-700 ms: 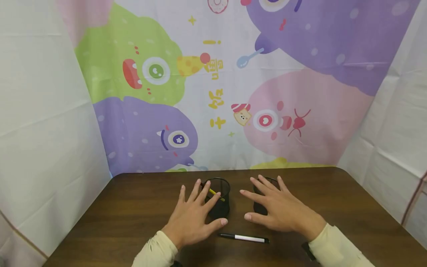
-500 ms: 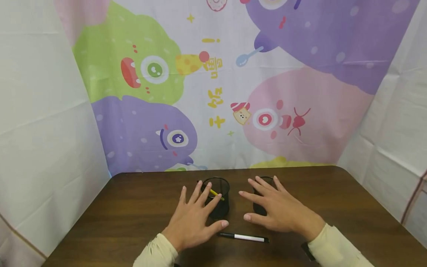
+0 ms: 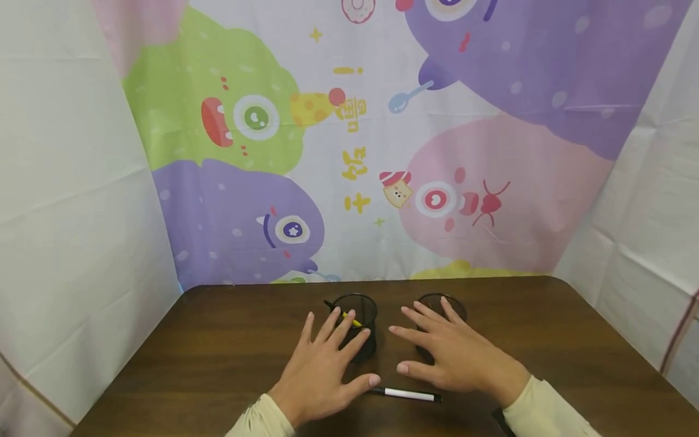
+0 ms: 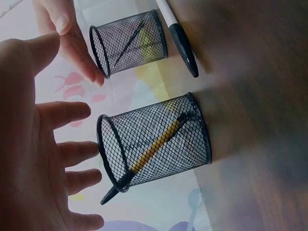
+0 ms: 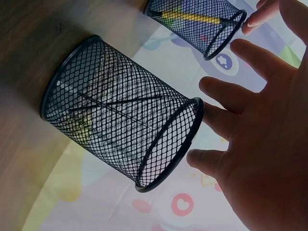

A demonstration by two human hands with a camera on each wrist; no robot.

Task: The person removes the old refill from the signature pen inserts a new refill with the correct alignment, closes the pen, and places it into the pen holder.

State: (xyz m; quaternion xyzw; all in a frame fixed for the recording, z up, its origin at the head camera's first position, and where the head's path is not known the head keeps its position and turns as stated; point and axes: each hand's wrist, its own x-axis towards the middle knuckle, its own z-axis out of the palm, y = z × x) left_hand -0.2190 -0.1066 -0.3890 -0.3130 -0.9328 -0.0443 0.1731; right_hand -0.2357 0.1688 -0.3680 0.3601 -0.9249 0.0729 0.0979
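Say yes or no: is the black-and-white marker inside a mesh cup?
No, the black-and-white marker lies on the brown tabletop, outside the left mesh cup and the right mesh cup.

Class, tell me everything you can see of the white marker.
The marker is slim, with a white barrel and black ends, one a long, tapering cap. It looks like plastic. It lies flat on the brown table, in front of the left mesh cup and right mesh cup. In the head view, the left hand hides part of the cap. Only the table seems to touch it.
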